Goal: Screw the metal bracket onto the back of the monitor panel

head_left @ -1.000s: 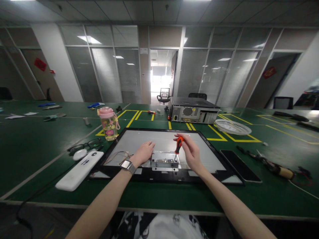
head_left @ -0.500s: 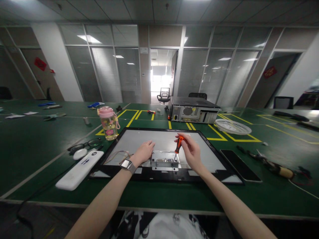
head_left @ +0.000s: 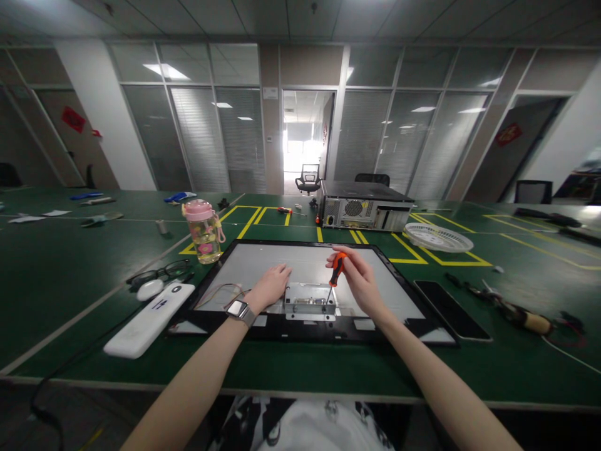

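Observation:
A flat panel with a black frame (head_left: 375, 335) and a pale grey back lies on the green table. On its near middle sits a metal bracket (head_left: 310, 300) with a small board or parts inside. My right hand (head_left: 359, 275) grips an orange and black screwdriver (head_left: 337, 269), held nearly upright, its tip down at the bracket's right end. Fingers stretched out, my left hand (head_left: 271, 285) lies flat on the panel, touching or close to the bracket's left end. Thin wires (head_left: 220, 291) run over the panel beside my left wrist.
Left of the panel are a pink-lidded bottle (head_left: 203, 232), glasses (head_left: 162, 273) and a white power bank-like block (head_left: 149, 321). On the right lie a black phone (head_left: 451, 310) and a cable bundle (head_left: 521, 316). Behind stand a computer case (head_left: 366, 207) and a white basket (head_left: 439, 238).
My right hand and the screwdriver's handle have shifted very slightly, the fingers lifting a little. The tip stays at the bracket, and my left hand is still in its place.

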A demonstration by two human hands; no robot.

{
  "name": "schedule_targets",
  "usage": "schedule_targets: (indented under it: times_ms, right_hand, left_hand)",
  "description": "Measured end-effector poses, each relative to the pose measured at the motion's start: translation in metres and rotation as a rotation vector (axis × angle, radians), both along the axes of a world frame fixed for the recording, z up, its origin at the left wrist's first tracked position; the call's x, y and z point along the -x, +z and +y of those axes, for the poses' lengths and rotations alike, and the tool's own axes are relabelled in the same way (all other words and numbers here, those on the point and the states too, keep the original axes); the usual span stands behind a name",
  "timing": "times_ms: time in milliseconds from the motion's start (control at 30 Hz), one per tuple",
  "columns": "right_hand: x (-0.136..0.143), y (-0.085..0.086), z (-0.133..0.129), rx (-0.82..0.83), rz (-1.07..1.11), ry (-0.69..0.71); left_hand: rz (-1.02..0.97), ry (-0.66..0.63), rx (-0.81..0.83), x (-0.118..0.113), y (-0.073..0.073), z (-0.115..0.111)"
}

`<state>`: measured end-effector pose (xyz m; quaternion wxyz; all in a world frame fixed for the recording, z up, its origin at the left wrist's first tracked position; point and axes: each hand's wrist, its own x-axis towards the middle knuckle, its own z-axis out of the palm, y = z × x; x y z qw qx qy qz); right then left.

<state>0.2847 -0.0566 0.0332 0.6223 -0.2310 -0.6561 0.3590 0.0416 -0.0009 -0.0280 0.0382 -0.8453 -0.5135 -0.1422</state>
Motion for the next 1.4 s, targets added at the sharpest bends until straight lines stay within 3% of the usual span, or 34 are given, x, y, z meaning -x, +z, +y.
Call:
schedule_targets:
  times_ms: [200, 367, 667, 933, 1133, 1400]
  right_hand:
    - [-0.0009, -0.0017, 0.004, 0.042, 0.025, 0.038]
    - [0.0018, 0.0034, 0.0004, 0.154, 0.127, 0.206]
    - [0.0011, 0.0062, -0.0011, 0.258, 0.207, 0.276]
    - [0.0014, 0.0056, 0.0006, 0.232, 0.227, 0.167]
    - [0.0012, 0.0063, -0.0001, 0.278, 0.249, 0.261]
    - [0.0014, 0.0051, 0.0007, 0.254, 0.257, 0.239]
  left_hand:
    - [0.004, -0.005, -0.01, 0.0013, -0.002, 0.0011]
    - [0.011, -0.009, -0.009, 0.0012, -0.0025, 0.0016]
    - [0.028, -0.009, -0.006, 0.0005, -0.0006, 0.0008]
    - [0.038, -0.006, 0.001, -0.0007, 0.0032, -0.0022]
    - [0.046, -0.001, 0.007, -0.0007, 0.0024, -0.0012]
    - [0.051, -0.006, 0.002, -0.0004, 0.0009, 0.0005]
